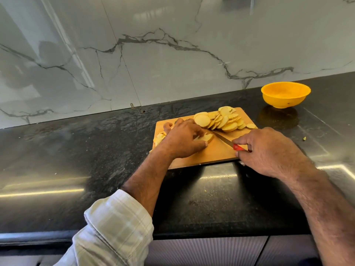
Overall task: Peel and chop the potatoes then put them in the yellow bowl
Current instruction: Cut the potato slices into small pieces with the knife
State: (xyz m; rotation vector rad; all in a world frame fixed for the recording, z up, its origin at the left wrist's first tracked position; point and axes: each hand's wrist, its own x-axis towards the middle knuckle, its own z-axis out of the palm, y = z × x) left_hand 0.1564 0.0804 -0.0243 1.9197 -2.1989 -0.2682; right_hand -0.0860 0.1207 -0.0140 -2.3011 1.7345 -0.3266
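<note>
Head view: one cutting board (215, 154); left hand (182, 140) grips one potato piece (206, 138), right hand (267, 150) grips one knife (228, 143) (red handle), one slice pile (222, 119) at its far edge, one yellow bowl (285, 95) beyond.

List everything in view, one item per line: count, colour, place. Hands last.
cutting board: one, light wood, on the counter.
potato slices: one heap, pale yellow, far side of the board.
potato piece: one, pale yellow, mid-board, under the left fingers.
knife: one, steel blade, red handle, across the board.
yellow bowl: one, on the counter right of the board.
counter: one, black stone.
wall: white marble.
left hand: holds the potato piece.
right hand: grips the knife.
</note>
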